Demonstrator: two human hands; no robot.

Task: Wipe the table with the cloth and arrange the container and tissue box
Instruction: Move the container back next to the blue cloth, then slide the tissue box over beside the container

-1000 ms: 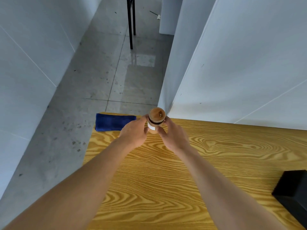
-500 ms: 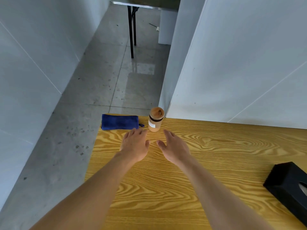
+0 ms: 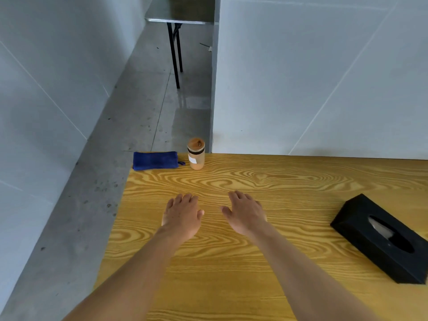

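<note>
A small round container (image 3: 196, 154) with a wooden lid and a white label stands upright at the far left corner of the wooden table (image 3: 254, 262). Just left of it lies a folded blue cloth (image 3: 155, 160), right at the table's corner. A black tissue box (image 3: 379, 237) rests at an angle near the right edge, its slot facing up. My left hand (image 3: 181, 215) and my right hand (image 3: 245, 213) hover palm down over the middle of the table, fingers spread, holding nothing, well short of the container.
The table's left edge drops to a grey concrete floor (image 3: 76, 228). White walls rise directly behind the table (image 3: 312, 89) and at the left. A dark table with black legs (image 3: 176, 54) stands farther back on the floor.
Both hands let go of the container, which now stands by the cloth, and drew back toward me over the table. The view tilted, bringing the tissue box more into view.
</note>
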